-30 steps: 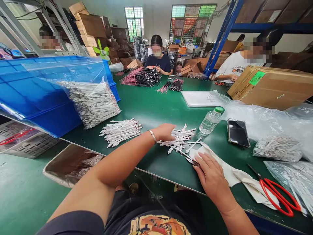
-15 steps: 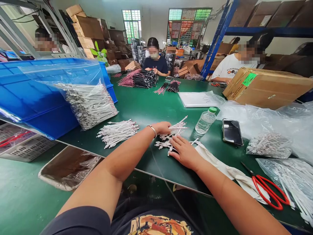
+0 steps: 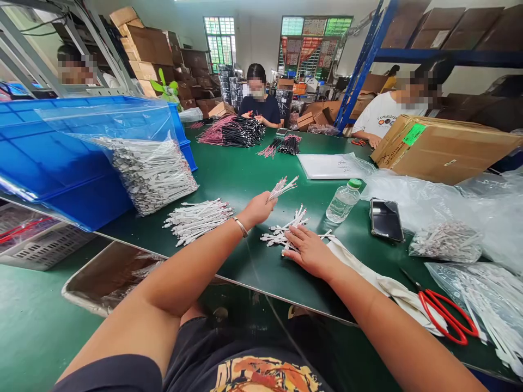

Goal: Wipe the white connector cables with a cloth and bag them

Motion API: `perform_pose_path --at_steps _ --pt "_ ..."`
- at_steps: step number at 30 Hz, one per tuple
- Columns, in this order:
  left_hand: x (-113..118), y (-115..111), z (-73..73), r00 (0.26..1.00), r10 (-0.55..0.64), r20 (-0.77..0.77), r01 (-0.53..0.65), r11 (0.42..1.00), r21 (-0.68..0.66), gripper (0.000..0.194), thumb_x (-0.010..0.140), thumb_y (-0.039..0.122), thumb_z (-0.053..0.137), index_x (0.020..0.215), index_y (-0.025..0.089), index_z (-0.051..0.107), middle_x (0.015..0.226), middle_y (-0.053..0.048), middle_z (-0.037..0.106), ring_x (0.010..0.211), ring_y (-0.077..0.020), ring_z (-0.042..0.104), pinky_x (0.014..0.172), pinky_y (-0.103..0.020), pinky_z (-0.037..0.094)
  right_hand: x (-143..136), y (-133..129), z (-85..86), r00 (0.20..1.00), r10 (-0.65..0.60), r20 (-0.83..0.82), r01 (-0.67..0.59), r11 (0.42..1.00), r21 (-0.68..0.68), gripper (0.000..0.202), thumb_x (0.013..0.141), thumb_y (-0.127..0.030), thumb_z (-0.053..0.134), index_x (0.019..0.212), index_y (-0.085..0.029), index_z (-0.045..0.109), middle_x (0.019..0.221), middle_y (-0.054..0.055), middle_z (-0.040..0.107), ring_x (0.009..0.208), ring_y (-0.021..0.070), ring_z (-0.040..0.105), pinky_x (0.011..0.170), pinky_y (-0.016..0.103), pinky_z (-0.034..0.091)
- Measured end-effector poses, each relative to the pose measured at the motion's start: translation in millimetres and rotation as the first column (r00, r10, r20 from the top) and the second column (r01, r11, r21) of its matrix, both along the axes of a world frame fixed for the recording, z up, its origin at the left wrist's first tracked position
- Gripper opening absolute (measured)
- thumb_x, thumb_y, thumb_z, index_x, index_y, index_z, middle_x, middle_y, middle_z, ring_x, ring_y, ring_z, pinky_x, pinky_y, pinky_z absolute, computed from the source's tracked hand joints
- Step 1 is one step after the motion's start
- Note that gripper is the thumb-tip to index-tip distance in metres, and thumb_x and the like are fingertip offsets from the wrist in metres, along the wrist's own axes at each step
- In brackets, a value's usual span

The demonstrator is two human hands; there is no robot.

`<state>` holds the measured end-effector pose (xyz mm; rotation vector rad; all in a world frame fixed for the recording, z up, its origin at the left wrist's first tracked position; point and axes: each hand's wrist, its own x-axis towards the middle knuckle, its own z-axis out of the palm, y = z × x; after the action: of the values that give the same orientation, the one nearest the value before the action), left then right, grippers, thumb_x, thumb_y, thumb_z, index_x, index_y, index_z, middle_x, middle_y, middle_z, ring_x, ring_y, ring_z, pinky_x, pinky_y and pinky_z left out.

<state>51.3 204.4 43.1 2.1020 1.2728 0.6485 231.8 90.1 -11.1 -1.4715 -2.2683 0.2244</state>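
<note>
Since those white connector leads [image 3: 283,188] look light, bendy and probably slippery bunched up, I'd hold them mid-length. Left hand [image 3: 257,210] has its grip closed round them, left of the water bottle [image 3: 342,204]; right hand [image 3: 312,253] lies open on the loose pile [image 3: 278,236], nearer that bottle. A moment ago the left was down at the pile.

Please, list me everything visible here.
Table: one, green, centre
Cable piles: two, white, front
Cable bags: at least three, clear, left, right
Bin: one, blue, left
Wire bunches: two, black-pink, back
Bottle: one, clear, right
Near phone: one, black, right
Large scissors: one, red-handled, right
Cloth: one, white, right
Cartons: several, brown, back, right
People: at least three, mixed clothing, back
Left hand: one, bare, holding cables
Right hand: one, bare, on right pile
</note>
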Motion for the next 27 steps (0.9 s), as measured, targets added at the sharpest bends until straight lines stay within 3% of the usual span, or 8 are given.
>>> perform_pose_path --at_steps 2,5,9,14,17,21,24,27 --pt "-9 -21 4.4 0.997 -0.005 0.078 0.000 0.997 0.071 0.027 0.091 0.039 0.032 0.083 0.018 0.048 0.075 0.000 0.054 0.069 -0.0127 0.050 0.066 -0.024 0.039 -3 2 12.0 0.996 -0.059 -0.067 0.061 0.998 0.032 0.056 0.085 -0.052 0.044 0.127 -0.016 0.050 0.132 0.015 0.049 0.127 0.0310 0.037 0.104 0.052 0.030" --pt "-19 -58 2.2 0.979 -0.051 0.197 0.023 0.990 0.139 0.029 0.091 0.042 0.032 0.086 0.018 0.049 0.079 -0.001 0.054 0.073 -0.0131 0.049 0.069 -0.025 0.040 -19 5 36.7 0.952 -0.096 -0.292 0.118 0.991 0.058 0.065 0.087 -0.051 0.042 0.139 -0.016 0.028 0.135 0.016 0.046 0.125 0.0259 0.041 0.102 0.048 0.034" --pt "-26 -91 -18.6 0.901 -0.139 0.412 0.082 0.985 0.153 0.027 0.089 0.041 0.039 0.093 0.017 0.051 0.084 -0.004 0.056 0.076 -0.0148 0.050 0.072 -0.028 0.042 -52 6 54.2 0.781 0.014 -0.624 -0.010 1.000 0.010 0.082 0.075 -0.048 0.064 0.140 -0.020 0.022 0.132 0.013 0.048 0.121 0.0239 0.045 0.101 0.044 0.035" --pt "-25 -99 -33.5 0.846 -0.071 0.529 0.087 0.996 -0.006 0.027 0.085 0.040 0.048 0.094 0.015 0.055 0.090 -0.006 0.060 0.080 -0.0166 0.054 0.074 -0.030 0.045 -77 5 40.6 0.751 0.006 -0.660 -0.078 0.994 -0.080 0.079 0.070 -0.041 0.070 0.136 -0.023 0.031 0.130 0.013 0.049 0.118 0.0252 0.048 0.098 0.044 0.039" --pt "-25 -99 -25.5 0.813 -0.079 0.577 0.149 0.986 -0.075 0.028 0.085 0.040 0.049 0.094 0.014 0.057 0.089 -0.007 0.062 0.082 -0.0179 0.056 0.075 -0.030 0.046 -80 3 37.4 0.731 -0.012 -0.682 -0.085 0.991 -0.108 0.080 0.068 -0.040 0.071 0.135 -0.022 0.032 0.130 0.014 0.049 0.117 0.0248 0.049 0.098 0.043 0.039" --pt "-31 -100 -14.5 0.800 -0.088 0.594 0.163 0.984 -0.075 0.027 0.086 0.039 0.048 0.091 0.015 0.061 0.093 -0.007 0.064 0.084 -0.0180 0.058 0.077 -0.031 0.047 -77 -7 34.7 0.650 -0.039 -0.759 -0.118 0.981 -0.151 0.093 0.069 -0.040 0.071 0.142 -0.024 0.015 0.134 0.013 0.045 0.113 0.0221 0.052 0.098 0.043 0.039" --pt "-34 -100 -14.7 0.803 -0.121 0.584 0.188 0.981 -0.055 0.027 0.087 0.038 0.048 0.095 0.017 0.063 0.098 -0.007 0.064 0.091 -0.0186 0.058 0.084 -0.032 0.045 -73 -13 22.8 0.634 -0.048 -0.772 -0.151 0.971 -0.185 0.090 0.069 -0.039 0.071 0.141 -0.024 0.019 0.132 0.011 0.048 0.118 0.0218 0.048 0.105 0.044 0.032" --pt "-35 -105 -12.1 0.802 -0.081 0.592 0.176 0.979 -0.104 0.029 0.087 0.038 0.047 0.093 0.015 0.063 0.090 -0.007 0.065 0.085 -0.0174 0.058 0.081 -0.031 0.046 -70 -19 14.4 0.623 -0.111 -0.774 -0.157 0.952 -0.263 0.088 0.067 -0.039 0.073 0.139 -0.024 0.024 0.133 0.011 0.048 0.122 0.0231 0.046 0.106 0.046 0.029"
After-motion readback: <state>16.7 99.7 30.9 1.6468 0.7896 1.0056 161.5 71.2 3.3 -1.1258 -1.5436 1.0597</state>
